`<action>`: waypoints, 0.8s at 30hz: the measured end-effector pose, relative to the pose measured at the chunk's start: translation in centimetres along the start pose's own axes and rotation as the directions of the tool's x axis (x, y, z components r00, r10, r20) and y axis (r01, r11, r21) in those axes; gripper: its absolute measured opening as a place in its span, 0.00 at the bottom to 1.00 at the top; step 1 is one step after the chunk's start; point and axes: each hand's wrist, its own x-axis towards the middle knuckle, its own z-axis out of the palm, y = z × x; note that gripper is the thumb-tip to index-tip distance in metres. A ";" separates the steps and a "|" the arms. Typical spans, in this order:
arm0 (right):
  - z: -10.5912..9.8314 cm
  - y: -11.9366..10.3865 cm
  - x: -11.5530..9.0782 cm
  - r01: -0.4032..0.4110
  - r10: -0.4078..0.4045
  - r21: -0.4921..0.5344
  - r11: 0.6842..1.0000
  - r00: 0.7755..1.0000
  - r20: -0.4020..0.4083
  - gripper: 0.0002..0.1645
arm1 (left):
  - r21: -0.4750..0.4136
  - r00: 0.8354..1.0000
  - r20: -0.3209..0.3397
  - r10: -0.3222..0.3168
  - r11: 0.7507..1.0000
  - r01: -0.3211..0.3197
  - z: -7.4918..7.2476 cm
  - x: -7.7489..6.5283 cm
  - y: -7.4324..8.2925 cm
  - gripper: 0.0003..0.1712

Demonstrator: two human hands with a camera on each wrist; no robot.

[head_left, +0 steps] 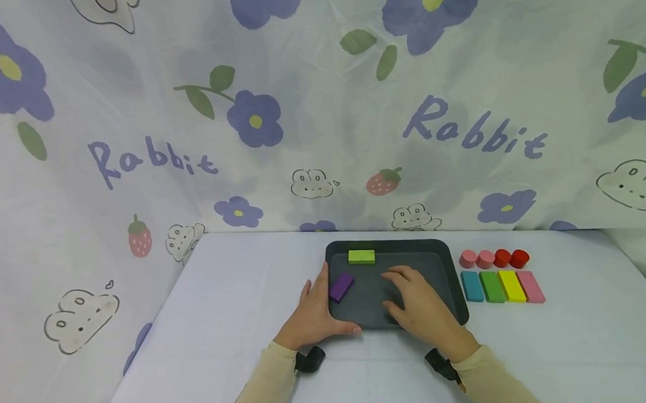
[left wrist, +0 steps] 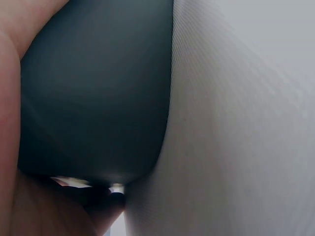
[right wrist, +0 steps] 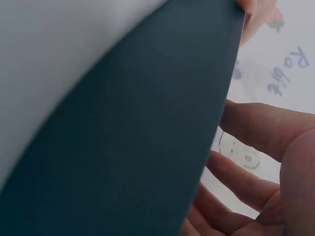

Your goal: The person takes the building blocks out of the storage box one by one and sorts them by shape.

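Note:
A dark grey rectangular tray lies on the white table. Inside it, a lime green block sits by the back rim and a purple block lies slanted near the left wall. My left hand rests against the tray's front left corner, fingers straight along its side and thumb along the front. Above the tray's right half, my right hand hovers with loosely bent, spread fingers and nothing between them. The tray's outer wall fills much of the left wrist view.
Right of the tray, two pink cylinders and two red cylinders form a row. In front of them lie a blue block, a green block, a yellow block and a pink block. A patterned curtain hangs behind.

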 end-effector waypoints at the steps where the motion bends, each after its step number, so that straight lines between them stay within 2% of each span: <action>1: 0.3 -0.3 0.1 -0.004 0.004 0.011 1.000 1.000 0.003 0.31 | -0.004 1.000 0.002 -0.001 1.000 0.001 0.0 0.0 0.0 0.86; 7: 1.9 -2.0 1.1 -0.024 0.022 0.073 0.997 0.999 0.036 0.31 | -0.015 1.000 -0.003 0.007 1.000 -0.007 0.1 0.0 -0.2 0.86; 14: 3.4 -3.8 2.5 -0.018 0.007 0.118 0.993 0.995 0.097 0.32 | -0.008 1.000 -0.007 0.009 1.000 -0.009 0.0 0.3 -0.2 0.87; 20: 6.1 -4.3 2.5 -0.029 0.006 0.161 0.986 0.990 0.141 0.33 | -0.001 0.999 0.012 0.048 0.999 -0.048 1.6 -0.2 -1.4 0.81; 24: 7.2 -4.7 3.7 -0.052 0.025 0.157 0.986 0.985 0.168 0.35 | 0.011 0.998 0.028 0.058 0.998 -0.059 1.3 0.1 -1.5 0.79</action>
